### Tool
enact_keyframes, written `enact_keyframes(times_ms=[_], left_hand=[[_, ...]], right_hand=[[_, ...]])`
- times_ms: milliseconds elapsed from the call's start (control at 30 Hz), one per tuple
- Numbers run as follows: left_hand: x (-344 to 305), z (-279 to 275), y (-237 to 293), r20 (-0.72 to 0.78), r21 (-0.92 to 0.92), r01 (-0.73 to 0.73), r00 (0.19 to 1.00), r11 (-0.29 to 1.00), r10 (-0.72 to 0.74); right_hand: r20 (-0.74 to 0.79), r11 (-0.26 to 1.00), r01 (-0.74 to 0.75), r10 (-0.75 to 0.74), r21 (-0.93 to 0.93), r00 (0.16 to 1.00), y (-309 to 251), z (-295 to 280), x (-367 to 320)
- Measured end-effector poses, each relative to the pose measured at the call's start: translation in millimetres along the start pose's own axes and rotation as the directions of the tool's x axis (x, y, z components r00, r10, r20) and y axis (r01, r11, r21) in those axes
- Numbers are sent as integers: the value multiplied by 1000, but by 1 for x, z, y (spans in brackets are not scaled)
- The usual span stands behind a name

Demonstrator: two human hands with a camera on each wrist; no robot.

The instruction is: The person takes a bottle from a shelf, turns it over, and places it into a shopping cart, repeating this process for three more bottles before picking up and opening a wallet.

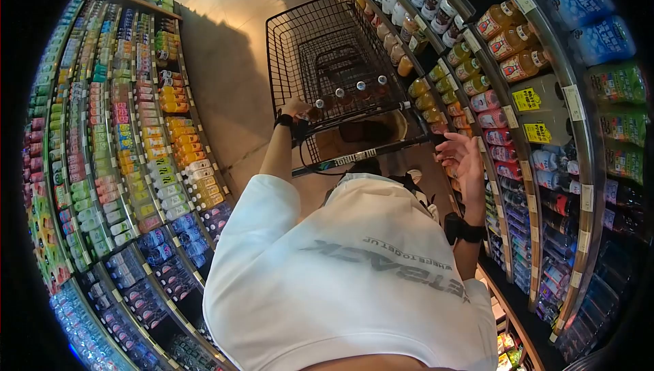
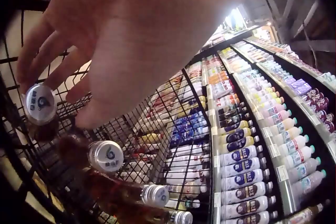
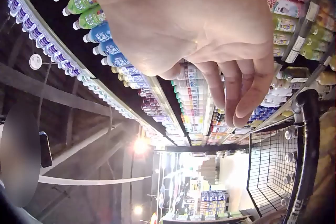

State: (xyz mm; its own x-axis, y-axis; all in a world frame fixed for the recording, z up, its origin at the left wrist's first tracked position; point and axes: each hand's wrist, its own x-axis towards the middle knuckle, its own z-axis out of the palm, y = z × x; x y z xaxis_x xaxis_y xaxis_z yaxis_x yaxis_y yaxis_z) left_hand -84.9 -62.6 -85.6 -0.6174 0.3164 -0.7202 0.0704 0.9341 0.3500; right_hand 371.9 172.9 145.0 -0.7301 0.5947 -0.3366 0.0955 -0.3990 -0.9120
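Observation:
A row of reddish-brown drink bottles with pale caps stands along the near end of the black wire shopping cart (image 1: 276, 44). My left hand (image 1: 296, 108) reaches inside the cart's left side, next to the leftmost bottle (image 2: 40, 104). In the left wrist view its fingers extend loosely behind that cap, fingertips right at it, while the thumb lies apart from it, towards the neighbouring bottle (image 2: 106, 155). Raised to the right of the cart handle (image 1: 354, 158), my right hand (image 1: 466, 163) has loosely bent fingers and holds nothing.
Shelves of yellow and orange bottles (image 1: 178, 129) line the aisle's left side. Close on the right, another shelf carries large juice bottles (image 1: 511, 42) and blue packs (image 1: 599, 40). Tiled floor (image 1: 228, 64) runs between the left shelves and the cart.

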Motion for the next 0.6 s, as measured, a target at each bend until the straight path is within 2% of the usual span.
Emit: enact_keyframes(times_ms=[67,133,200,267,300,333,367,400,433,500,533,600], left_hand=[[-3,-5,3,-37,-55,-6,999,998,4],[0,-15,-4,-10,-41,25,1000,999,-25],[-1,-11,-23,-113,14,-98,989,995,99],[-16,-11,-33,-297,25,-263,919,965,258],[-19,-16,-30,-380,8,-353,864,936,329],[-23,-27,-23,-465,-11,-440,797,898,385],[-20,-40,-15,-538,-40,-519,731,854,419],[-24,-55,-8,-598,-56,-571,676,819,431],[-59,-60,28,-603,-91,-579,679,810,418],[-138,-56,95,-658,-118,-566,660,816,363],[-132,-52,104,-680,-103,-620,615,778,399],[-125,-55,119,-725,-75,-718,516,692,457]], right_hand=[[-7,1000,2,-2,4,1000,1,-4,-1],[-11,1000,7,-7,-2,1000,7,-10,-1],[-65,996,26,-31,-84,997,7,-19,-3],[-75,968,152,-169,-200,983,-9,-24,-13],[-130,954,156,-195,-257,972,-30,-22,-25],[-168,954,196,-236,-226,957,-43,-22,-37],[-174,919,269,-326,-287,929,-59,-26,-47],[-197,871,355,-435,-341,878,-77,-31,-59],[-198,822,418,-517,-387,833,-95,-40,-73],[-291,794,472,-588,-383,755,-131,-50,-104],[-344,745,537,-662,-394,666,-137,-59,-113],[-437,592,610,-804,-527,403,-150,-64,-135]])
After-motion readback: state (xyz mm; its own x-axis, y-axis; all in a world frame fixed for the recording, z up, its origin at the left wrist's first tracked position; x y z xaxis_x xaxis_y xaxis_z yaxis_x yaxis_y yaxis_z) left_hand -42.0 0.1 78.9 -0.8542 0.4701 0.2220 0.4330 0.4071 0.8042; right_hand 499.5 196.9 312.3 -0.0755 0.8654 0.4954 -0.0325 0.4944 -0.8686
